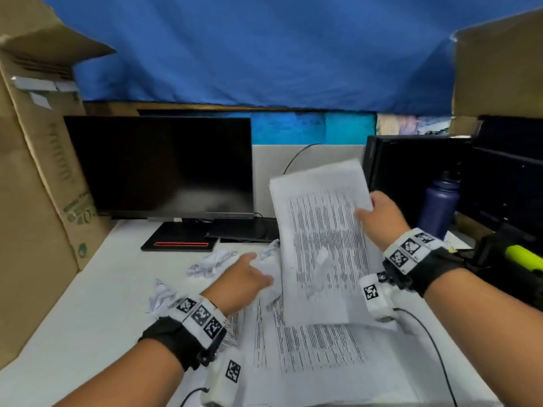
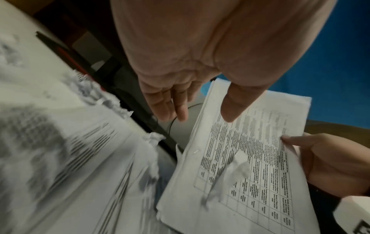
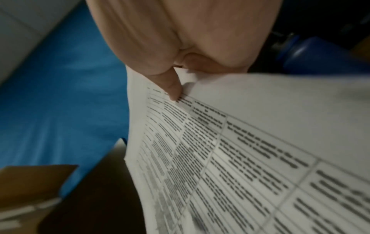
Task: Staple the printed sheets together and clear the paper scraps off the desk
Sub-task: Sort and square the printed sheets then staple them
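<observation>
- Printed sheets with a table of text are lifted off the desk, held tilted in the air in front of a black computer tower.
- Right hand pinches the sheets at their right edge, thumb on the printed face and the other fingers behind.
- A small white paper scrap lies on the face of the held sheets, and the left wrist view shows what looks like a staple near one edge.
- Left hand hovers low over the desk, fingers straight and relaxed, holding nothing, just left of the held sheets.
- More printed pages lie flat on the white desk beneath both hands.
- Crumpled paper scraps sit on the desk beyond the left hand, with another crumpled piece beside the left wrist.
- A dark monitor stands at the back left, and a blue bottle stands to the right of the held sheets.
- Cardboard boxes flank the desk.
</observation>
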